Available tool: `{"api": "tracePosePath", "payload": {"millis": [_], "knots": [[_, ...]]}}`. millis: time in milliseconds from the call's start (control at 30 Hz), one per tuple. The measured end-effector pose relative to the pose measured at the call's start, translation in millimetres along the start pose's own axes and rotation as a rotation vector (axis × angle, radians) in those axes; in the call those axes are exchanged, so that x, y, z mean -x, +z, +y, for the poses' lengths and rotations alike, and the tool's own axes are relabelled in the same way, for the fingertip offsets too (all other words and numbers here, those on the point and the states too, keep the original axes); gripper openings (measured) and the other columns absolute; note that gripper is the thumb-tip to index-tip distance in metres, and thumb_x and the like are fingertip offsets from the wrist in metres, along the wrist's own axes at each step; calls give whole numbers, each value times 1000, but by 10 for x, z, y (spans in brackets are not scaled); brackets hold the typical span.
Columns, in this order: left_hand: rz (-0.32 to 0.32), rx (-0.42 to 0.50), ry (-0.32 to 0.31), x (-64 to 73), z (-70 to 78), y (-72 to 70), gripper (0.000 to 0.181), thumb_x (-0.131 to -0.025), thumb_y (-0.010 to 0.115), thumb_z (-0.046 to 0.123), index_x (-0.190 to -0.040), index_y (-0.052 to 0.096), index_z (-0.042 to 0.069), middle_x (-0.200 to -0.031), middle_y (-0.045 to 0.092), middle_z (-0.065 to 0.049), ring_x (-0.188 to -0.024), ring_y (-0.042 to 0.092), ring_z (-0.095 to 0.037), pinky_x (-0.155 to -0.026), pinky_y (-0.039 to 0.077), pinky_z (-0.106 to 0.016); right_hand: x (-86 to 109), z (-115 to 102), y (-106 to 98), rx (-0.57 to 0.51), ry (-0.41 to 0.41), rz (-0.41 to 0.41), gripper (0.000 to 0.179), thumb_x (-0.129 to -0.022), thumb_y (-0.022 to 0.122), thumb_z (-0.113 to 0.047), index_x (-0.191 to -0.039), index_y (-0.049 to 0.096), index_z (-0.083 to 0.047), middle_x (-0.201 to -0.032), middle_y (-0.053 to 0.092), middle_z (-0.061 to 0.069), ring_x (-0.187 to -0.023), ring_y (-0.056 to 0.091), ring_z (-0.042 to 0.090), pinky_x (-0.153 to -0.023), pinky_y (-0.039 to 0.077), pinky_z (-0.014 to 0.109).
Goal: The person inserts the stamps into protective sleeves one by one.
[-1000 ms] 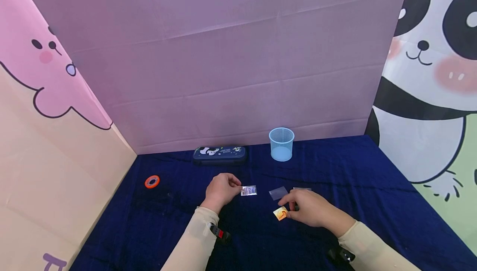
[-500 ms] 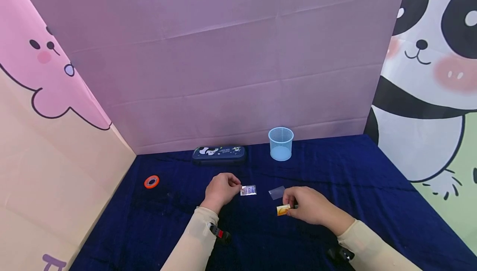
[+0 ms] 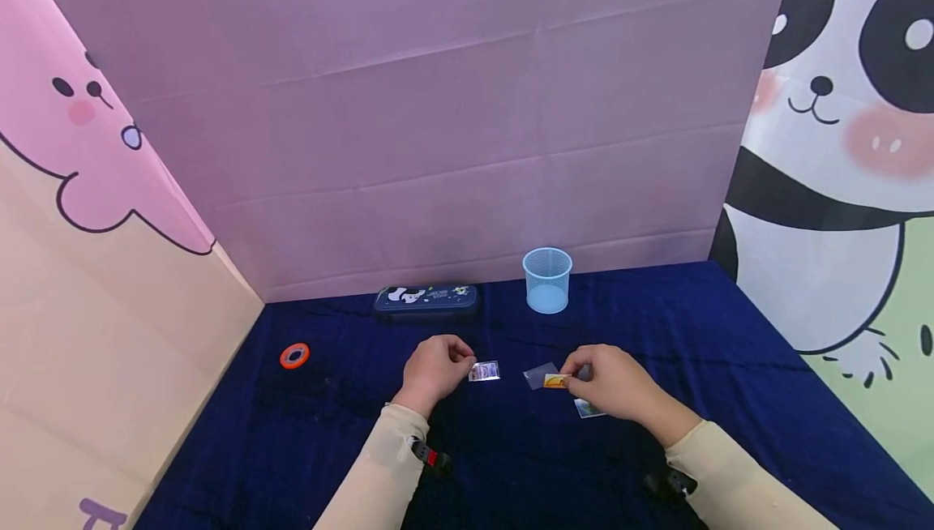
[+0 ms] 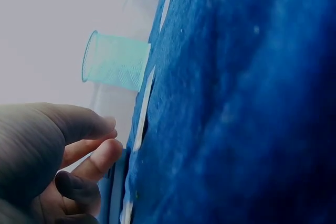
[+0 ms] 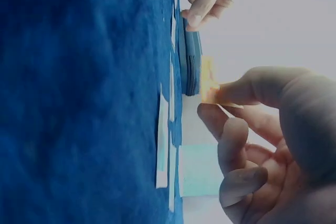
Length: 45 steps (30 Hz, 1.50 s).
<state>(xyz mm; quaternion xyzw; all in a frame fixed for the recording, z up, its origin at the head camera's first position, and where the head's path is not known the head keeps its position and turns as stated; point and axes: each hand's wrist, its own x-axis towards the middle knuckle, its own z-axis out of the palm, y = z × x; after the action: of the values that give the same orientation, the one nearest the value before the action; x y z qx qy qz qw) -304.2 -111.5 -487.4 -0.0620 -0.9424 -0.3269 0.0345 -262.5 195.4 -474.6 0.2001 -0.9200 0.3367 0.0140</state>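
My right hand (image 3: 609,380) pinches a small yellow-orange card (image 3: 557,381) between thumb and fingertips. In the head view the card overlaps a clear plastic sleeve (image 3: 537,375); the right wrist view shows the card (image 5: 208,80) raised off the cloth. A second small card (image 3: 588,408) lies partly covered beneath the right hand. My left hand (image 3: 435,369) hovers with loosely curled fingers, its fingertips right by the left end of a silvery card (image 3: 485,371). In the left wrist view, nothing shows between the thumb and index finger (image 4: 104,156).
Behind the hands stand a dark blue pencil case (image 3: 426,301) with panda pictures and a light blue mesh cup (image 3: 547,280). An orange ring-shaped roll (image 3: 295,356) lies to the left. Dark blue cloth covers the table (image 3: 350,449), with fabric walls on three sides.
My right hand has carried the yellow card away from me, to over the clear sleeve, uncovering part of the second card. The card's face has tilted. My left hand has stayed in place.
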Motion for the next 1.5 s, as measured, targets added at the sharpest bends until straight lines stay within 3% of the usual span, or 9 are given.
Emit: {"api": "tracePosePath", "payload": {"millis": [233, 567, 800, 1033, 1333, 1500], "knots": [[-41, 8, 59, 27, 66, 23, 7, -96, 78, 31, -90, 76, 27, -78, 65, 12, -69, 59, -11, -65, 49, -33, -56, 179, -111, -133, 88, 100, 6, -99, 72, -14, -100, 78, -16, -92, 71, 0, -72, 57, 19, -62, 50, 31], [-70, -1, 134, 68, 227, 15, 5, -97, 77, 30, -94, 77, 26, -80, 64, 13, -67, 58, -9, -63, 49, -32, -90, 434, -283, -214, 199, 228, 14, -102, 69, -16, -111, 75, -7, -101, 75, 10, -80, 60, 24, -66, 54, 32], [-76, -50, 175, 74, 341, 147, 5, -97, 77, 32, -95, 77, 27, -84, 66, 15, -69, 57, -5, -65, 48, -29, -82, 644, -297, -277, 297, 260, 22, -104, 66, -21, -116, 74, -4, -109, 72, 14, -83, 59, 25, -68, 53, 32], [-73, -107, 229, 62, 458, 304, 7, -95, 79, 31, -100, 78, 26, -93, 69, 10, -78, 59, -7, -70, 50, -31, -75, 800, -308, -342, 374, 299, 29, -105, 65, -24, -121, 71, 0, -106, 68, 14, -83, 58, 24, -68, 51, 30], [-111, -169, 222, 69, 634, 418, 17, -94, 80, 33, -107, 78, 23, -95, 65, 8, -82, 59, -9, -75, 52, -32, -74, 896, -325, -395, 469, 468, 31, -103, 65, -24, -122, 71, 0, -102, 65, 10, -78, 55, 18, -63, 49, 26], [-131, -194, 229, 70, 726, 478, 22, -94, 80, 33, -112, 78, 20, -98, 67, 5, -83, 60, -10, -78, 53, -33, -57, 926, -331, -416, 499, 481, 34, -104, 63, -27, -125, 70, -1, -109, 64, 10, -86, 55, 19, -67, 50, 24]]}}
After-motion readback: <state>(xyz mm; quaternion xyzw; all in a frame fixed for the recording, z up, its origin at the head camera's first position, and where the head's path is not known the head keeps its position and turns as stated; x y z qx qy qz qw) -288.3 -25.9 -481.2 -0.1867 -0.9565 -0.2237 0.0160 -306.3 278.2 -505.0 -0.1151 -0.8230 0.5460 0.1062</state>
